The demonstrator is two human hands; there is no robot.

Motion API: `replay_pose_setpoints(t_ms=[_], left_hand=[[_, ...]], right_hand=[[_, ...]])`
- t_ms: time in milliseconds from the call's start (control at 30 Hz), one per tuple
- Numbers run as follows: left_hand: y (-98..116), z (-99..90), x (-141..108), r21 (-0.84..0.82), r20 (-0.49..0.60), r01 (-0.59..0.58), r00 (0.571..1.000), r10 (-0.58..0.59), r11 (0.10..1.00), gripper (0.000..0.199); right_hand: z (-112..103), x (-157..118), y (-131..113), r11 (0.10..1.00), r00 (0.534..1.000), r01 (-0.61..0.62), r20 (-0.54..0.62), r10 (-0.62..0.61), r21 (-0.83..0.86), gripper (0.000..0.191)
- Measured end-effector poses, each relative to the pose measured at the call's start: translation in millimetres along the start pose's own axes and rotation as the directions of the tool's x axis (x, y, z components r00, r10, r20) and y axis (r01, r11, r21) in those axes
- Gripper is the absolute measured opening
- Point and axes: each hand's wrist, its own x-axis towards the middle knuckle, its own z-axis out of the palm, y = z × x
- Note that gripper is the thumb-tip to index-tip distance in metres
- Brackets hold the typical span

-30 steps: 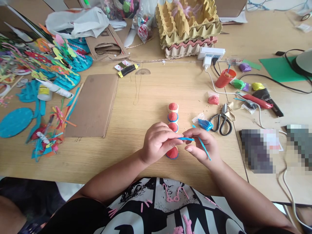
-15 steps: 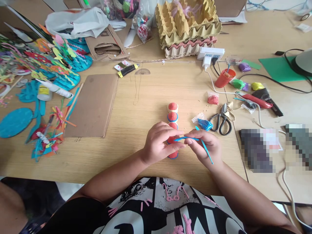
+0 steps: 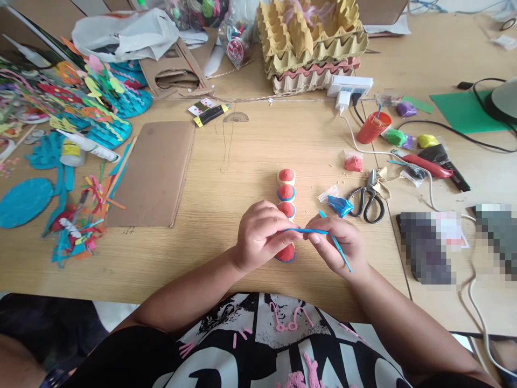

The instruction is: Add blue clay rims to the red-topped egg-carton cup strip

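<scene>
Thumb against forefinger, the left hand (image 3: 258,237) is pinched nearly closed on 1 end of a thin blue strip (image 3: 309,230). The right hand (image 3: 339,242) grips the other end between thumb and fingers, so the strip spans the small gap between the fingertips; a slim light-blue stick (image 3: 341,252) also slants across this hand, tucked in its grasp. Directly beneath them, a row of red domes (image 3: 286,192) runs away from the person on the wooden table (image 3: 218,215); 4 domes show clearly, some edged in blue, and the hands cover part of the row. Just to the right lies a packet of blue clay (image 3: 340,205), with black-handled scissors (image 3: 368,199) beside it and a packet of red clay (image 3: 353,161) a little farther back. An orange-red cup (image 3: 375,128) holding sticks leans at a tilt near the white power strip (image 3: 349,88). Well to the left, a flat piece of cardboard (image 3: 151,172) rests near a blue oval (image 3: 26,202) and a heap of colourful cutouts (image 3: 67,97). Stacked egg trays (image 3: 311,40) stand at the back.
</scene>
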Motion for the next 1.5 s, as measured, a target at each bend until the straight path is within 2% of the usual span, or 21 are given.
replay_pose_setpoints(t_ms=[267,367,533,733,833,967,1133,1233,1333,1433,1500], left_hand=[[-2.8,4.0,-0.1,-0.028,0.001,0.020,1.000,-0.020,0.999,0.038],[-1.3,6.9,0.5,-0.057,0.027,-0.014,1.000,0.016,0.998,0.029],[1.2,7.1,-0.1,-0.137,-0.014,0.041,0.999,-0.043,0.990,0.015],[-0.5,6.6,-1.8,-0.275,-0.011,0.088,0.995,-0.095,0.957,0.010],[-0.3,8.4,-1.1,-0.342,0.011,0.112,0.993,-0.115,0.933,0.012],[-0.6,9.3,-1.3,-0.381,0.048,0.137,0.991,-0.128,0.914,0.022],[-3.4,6.3,-4.1,-0.347,0.058,0.219,0.975,-0.212,0.912,0.034],[-3.6,5.1,-2.8,-0.287,0.040,0.127,0.992,-0.121,0.950,0.037],[-2.2,4.4,0.4,-0.168,0.018,0.004,1.000,-0.001,0.986,0.026],[-0.8,2.9,2.3,-0.101,0.010,-0.025,1.000,0.027,0.995,0.018],[-0.5,1.5,2.7,-0.064,-0.013,-0.026,1.000,0.026,0.998,0.018]], right_hand=[[1.6,1.8,-0.3,0.998,0.998,0.057,-0.024,-0.057,-0.003,0.022],[1.1,1.3,1.4,0.999,0.999,0.040,-0.013,-0.040,0.008,0.027],[-0.1,-0.4,5.2,0.997,0.998,0.048,0.025,-0.050,0.063,0.033],[-2.0,1.5,4.9,0.999,0.999,0.010,-0.036,-0.009,0.041,0.042],[-1.8,4.5,1.5,0.995,0.995,0.095,0.028,-0.096,0.032,0.048],[-0.1,6.8,-1.6,0.981,0.983,0.175,0.034,-0.179,0.085,0.032],[0.0,4.6,-3.0,0.991,0.995,0.103,-0.027,-0.101,0.087,0.021],[-0.8,3.6,-4.3,0.995,0.995,0.085,-0.051,-0.082,0.057,0.017],[-2.3,3.0,-5.1,0.998,0.997,0.065,-0.047,-0.065,0.007,0.008],[-3.3,1.4,-4.0,1.000,1.000,0.029,-0.012,-0.029,-0.006,0.008],[-2.7,0.1,-2.2,0.997,0.999,-0.035,0.007,0.034,0.071,0.013]])
